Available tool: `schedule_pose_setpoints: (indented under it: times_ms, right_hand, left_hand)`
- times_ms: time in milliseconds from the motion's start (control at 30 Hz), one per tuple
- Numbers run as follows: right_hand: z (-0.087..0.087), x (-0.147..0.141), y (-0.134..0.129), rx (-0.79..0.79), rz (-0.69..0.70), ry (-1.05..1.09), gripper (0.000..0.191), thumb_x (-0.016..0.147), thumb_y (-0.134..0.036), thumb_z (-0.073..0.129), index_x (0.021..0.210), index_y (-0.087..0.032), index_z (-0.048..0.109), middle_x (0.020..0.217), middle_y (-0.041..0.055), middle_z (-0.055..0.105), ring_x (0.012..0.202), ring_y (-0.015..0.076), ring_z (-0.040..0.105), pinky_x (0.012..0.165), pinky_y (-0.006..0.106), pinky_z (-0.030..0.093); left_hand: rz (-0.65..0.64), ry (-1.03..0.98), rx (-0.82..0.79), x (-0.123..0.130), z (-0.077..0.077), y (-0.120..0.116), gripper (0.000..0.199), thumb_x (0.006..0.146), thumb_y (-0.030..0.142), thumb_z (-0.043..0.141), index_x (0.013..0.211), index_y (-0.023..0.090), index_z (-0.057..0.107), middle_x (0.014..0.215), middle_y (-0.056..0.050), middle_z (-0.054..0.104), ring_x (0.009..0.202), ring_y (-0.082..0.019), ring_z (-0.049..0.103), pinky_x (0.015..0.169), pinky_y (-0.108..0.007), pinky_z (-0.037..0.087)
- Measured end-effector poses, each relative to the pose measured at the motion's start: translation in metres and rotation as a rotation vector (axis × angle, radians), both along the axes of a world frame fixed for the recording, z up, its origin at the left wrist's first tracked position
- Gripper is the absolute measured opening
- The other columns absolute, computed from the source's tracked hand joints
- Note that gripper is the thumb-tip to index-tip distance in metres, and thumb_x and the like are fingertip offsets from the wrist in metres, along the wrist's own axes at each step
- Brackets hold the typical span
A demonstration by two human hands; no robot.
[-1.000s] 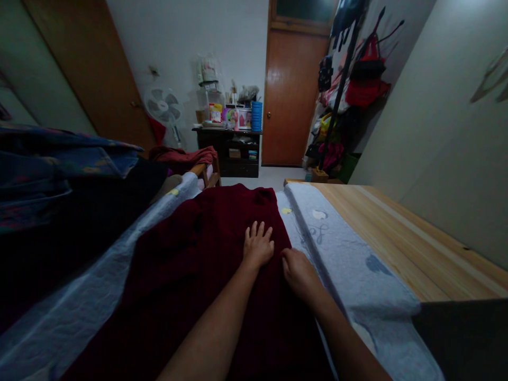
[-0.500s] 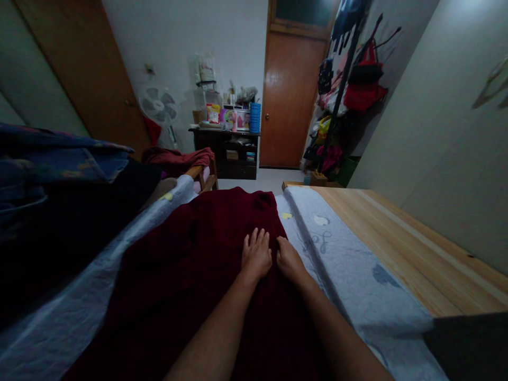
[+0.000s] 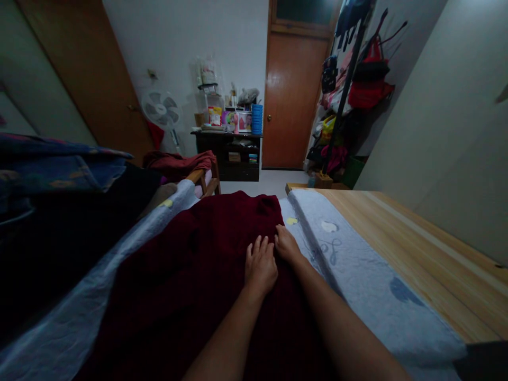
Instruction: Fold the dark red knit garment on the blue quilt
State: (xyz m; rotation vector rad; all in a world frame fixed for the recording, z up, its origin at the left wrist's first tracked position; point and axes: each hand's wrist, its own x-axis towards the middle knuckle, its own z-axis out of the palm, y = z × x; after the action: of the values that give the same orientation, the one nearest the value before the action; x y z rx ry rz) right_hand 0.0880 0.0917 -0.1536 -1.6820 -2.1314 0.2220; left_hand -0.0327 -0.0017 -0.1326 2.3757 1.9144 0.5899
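A dark red garment (image 3: 234, 233), which looks like a sweater, lies spread over a bed covered with a pale grey-blue quilted sheet (image 3: 357, 264). My left hand (image 3: 261, 269) rests flat on the cloth, fingers stretched forward and slightly apart. Just ahead and to the right, my right hand (image 3: 287, 244) has its fingers curled at the garment's right edge and seems to grip the cloth there. The two hands are close together. The near part of the garment is very dark, and my forearms cover some of it.
To the left are piled clothes, with a blue patterned cloth (image 3: 79, 164) on top. Bare wooden board (image 3: 397, 227) runs along the right wall. Beyond the bed stand a white fan (image 3: 161, 108), a dark cabinet (image 3: 226, 159) and a closed door (image 3: 293, 100). Bags (image 3: 371, 79) hang at the right.
My right hand has moved a little forward along the garment's edge. My left hand has slid slightly back toward me over the cloth. The camera view has shifted slightly.
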Motion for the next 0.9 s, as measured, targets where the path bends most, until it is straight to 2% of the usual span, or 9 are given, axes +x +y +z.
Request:
schedule_pose_setpoints:
  times_ms: [200, 400, 533, 667, 767, 900]
  right_hand:
    - [0.006, -0.009, 0.029, -0.062, -0.031, -0.017, 0.042, 0.095, -0.031, 0.037, 0.122, -0.008, 0.056, 0.131, 0.0188, 0.056, 0.127, 0.0227, 0.047, 0.106, 0.034, 0.033]
    - [0.003, -0.016, 0.042, -0.096, -0.076, -0.021, 0.054, 0.094, -0.04, 0.038, 0.134, -0.005, 0.045, 0.147, 0.0208, 0.038, 0.138, 0.026, 0.032, 0.11, 0.037, 0.024]
    - [0.009, -0.02, 0.051, -0.105, -0.136, -0.013, 0.054, 0.094, -0.044, 0.037, 0.131, -0.007, 0.048, 0.143, 0.0205, 0.044, 0.134, 0.0279, 0.038, 0.108, 0.039, 0.027]
    - [0.017, -0.029, 0.065, -0.09, -0.219, -0.008, 0.047, 0.091, -0.036, 0.039, 0.125, -0.006, 0.053, 0.135, 0.0228, 0.05, 0.127, 0.0313, 0.046, 0.105, 0.042, 0.031]
    - [0.017, -0.036, 0.075, -0.061, -0.237, -0.004, 0.05, 0.088, -0.023, 0.038, 0.134, -0.004, 0.044, 0.144, 0.0218, 0.041, 0.134, 0.0291, 0.037, 0.109, 0.04, 0.028]
    - [0.01, -0.038, 0.083, 0.011, -0.146, 0.013, 0.062, 0.086, -0.013, 0.035, 0.145, -0.001, 0.027, 0.155, 0.0172, 0.024, 0.142, 0.0239, 0.023, 0.114, 0.034, 0.022]
  left_hand:
    - [0.014, 0.014, 0.03, 0.003, 0.003, -0.002, 0.04, 0.089, 0.022, 0.04, 0.126, 0.019, 0.055, 0.147, -0.006, 0.044, 0.14, -0.026, 0.027, 0.114, -0.049, 0.022]
    - [0.032, 0.011, 0.07, 0.007, 0.007, -0.005, 0.038, 0.086, 0.023, 0.047, 0.122, 0.018, 0.057, 0.145, -0.007, 0.045, 0.139, -0.026, 0.029, 0.114, -0.05, 0.022]
    - [0.04, 0.004, 0.069, 0.008, 0.008, -0.005, 0.037, 0.085, 0.022, 0.049, 0.12, 0.018, 0.058, 0.144, -0.008, 0.047, 0.138, -0.027, 0.031, 0.112, -0.049, 0.024]
    - [0.026, -0.006, 0.057, 0.005, 0.01, -0.003, 0.038, 0.083, 0.022, 0.053, 0.12, 0.017, 0.057, 0.142, -0.009, 0.049, 0.136, -0.027, 0.035, 0.107, -0.047, 0.032]
    - [0.009, -0.023, 0.041, 0.0, 0.012, 0.002, 0.04, 0.084, 0.023, 0.054, 0.124, 0.017, 0.054, 0.139, -0.009, 0.052, 0.133, -0.026, 0.039, 0.102, -0.045, 0.037]
    - [0.023, -0.045, 0.022, -0.006, 0.017, 0.01, 0.032, 0.092, 0.023, 0.045, 0.121, 0.019, 0.057, 0.125, -0.007, 0.063, 0.118, -0.021, 0.052, 0.095, -0.04, 0.043]
